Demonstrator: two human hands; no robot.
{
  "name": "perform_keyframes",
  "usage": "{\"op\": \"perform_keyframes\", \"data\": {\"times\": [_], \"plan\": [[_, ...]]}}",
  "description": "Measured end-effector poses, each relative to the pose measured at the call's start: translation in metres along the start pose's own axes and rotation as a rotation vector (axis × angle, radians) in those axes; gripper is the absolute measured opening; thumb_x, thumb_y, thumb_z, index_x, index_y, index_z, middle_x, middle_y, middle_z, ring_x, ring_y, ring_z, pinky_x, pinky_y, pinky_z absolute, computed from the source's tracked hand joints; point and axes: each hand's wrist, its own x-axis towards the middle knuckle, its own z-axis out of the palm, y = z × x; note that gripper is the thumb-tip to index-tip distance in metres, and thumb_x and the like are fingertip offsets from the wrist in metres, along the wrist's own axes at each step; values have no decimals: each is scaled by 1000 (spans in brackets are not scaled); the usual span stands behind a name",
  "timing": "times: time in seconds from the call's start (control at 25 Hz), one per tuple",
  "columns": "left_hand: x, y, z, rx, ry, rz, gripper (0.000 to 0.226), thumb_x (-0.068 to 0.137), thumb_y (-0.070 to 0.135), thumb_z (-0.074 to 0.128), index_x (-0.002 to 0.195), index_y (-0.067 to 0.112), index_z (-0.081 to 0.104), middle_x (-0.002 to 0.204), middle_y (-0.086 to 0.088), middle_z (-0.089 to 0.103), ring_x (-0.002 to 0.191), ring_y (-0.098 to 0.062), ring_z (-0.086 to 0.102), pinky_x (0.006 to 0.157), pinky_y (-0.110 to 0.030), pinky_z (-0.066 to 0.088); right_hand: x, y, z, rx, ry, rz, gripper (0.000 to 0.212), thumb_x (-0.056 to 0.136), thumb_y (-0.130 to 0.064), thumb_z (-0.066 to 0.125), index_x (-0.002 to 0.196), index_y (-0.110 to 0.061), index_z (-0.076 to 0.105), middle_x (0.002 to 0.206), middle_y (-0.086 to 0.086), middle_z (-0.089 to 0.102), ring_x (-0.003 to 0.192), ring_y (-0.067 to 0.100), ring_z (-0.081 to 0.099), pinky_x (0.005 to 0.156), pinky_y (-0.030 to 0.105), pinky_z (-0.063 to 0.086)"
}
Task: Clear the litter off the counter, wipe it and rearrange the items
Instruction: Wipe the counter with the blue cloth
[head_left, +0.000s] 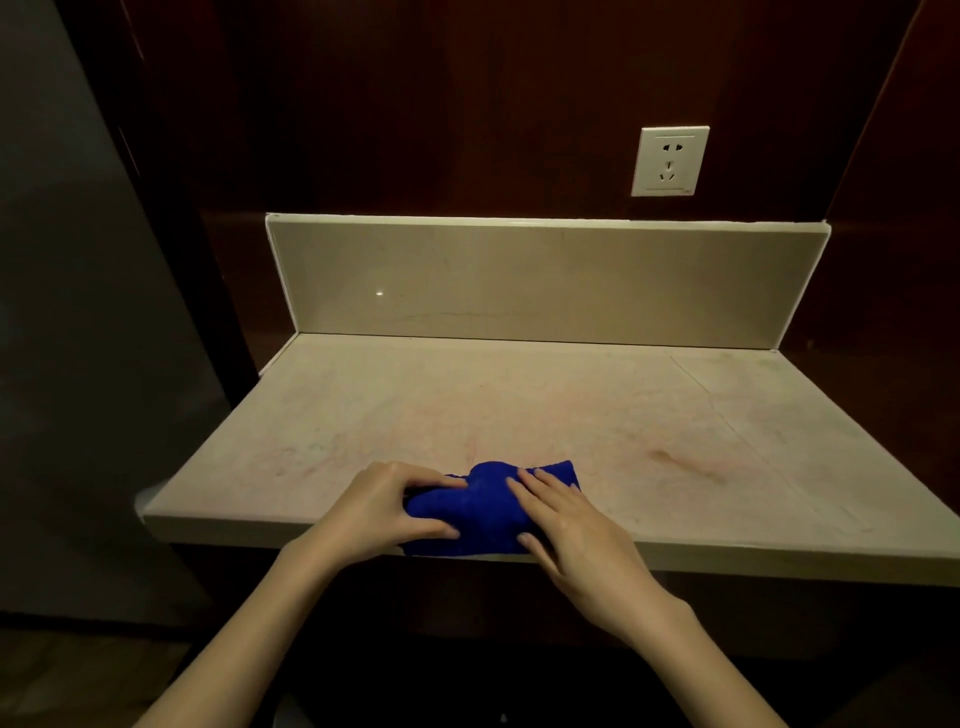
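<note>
Blue cloth (480, 512) lies bunched at the counter's (519, 405) front edge, its near side hanging just over the lip, long axis running left to right. The left hand (382, 512) grips its left end, fingers curled round it; the right hand (566, 525) presses flat-fingered on the right part. Behind stretches bare stone to the backsplash (545, 283).

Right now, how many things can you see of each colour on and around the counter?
Blue: 1, the cloth, gripped by the left hand, with the right hand resting on it.
White: 1, the wall socket.
Beige: 2, the counter and its backsplash.
Total: 4
</note>
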Motion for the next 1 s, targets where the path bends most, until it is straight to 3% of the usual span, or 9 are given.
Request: {"op": "perform_keyframes", "data": {"times": [0.24,0.36,0.52,0.88,1.0], "plan": [[4,17,10,19,-1,-35,54,71,42,80,122,37,63,116,16,67,100,6,58,92,-18,47,-8,19,-10,91,-13,-36,56,100,-38,36,150,-34,10,158,-17,6,144,0,0,110,15,0],[16,42,28,26,7,-8,54,70,45,80,121,38,63,117,16,67,101,7,58,90,-13,45,-23,49,-22,144,-17,-21,55,99,-38,39,148,-38,14,156,-21,7,139,-8,-1,112,15,5],[45,86,63,20,3,58,53,71,45,79,121,37,64,118,16,67,105,5,58,88,-9,42,-48,103,-37,139,-25,38,55,98,-40,41,148,-40,17,155,-23,10,142,-6,2,114,18,10],[119,182,134,-22,-69,201,50,75,43,76,122,30,65,116,12,67,102,0,59,92,-22,47,-110,209,-78,159,-3,207,54,98,-38,43,145,-43,17,154,-25,12,140,-8,3,112,16,6],[140,207,153,-17,-86,248,49,75,44,75,122,30,65,117,11,68,103,0,59,89,-17,45,-126,236,-88,175,2,260,54,98,-35,43,143,-44,15,151,-27,10,138,-9,2,111,15,4]]}}
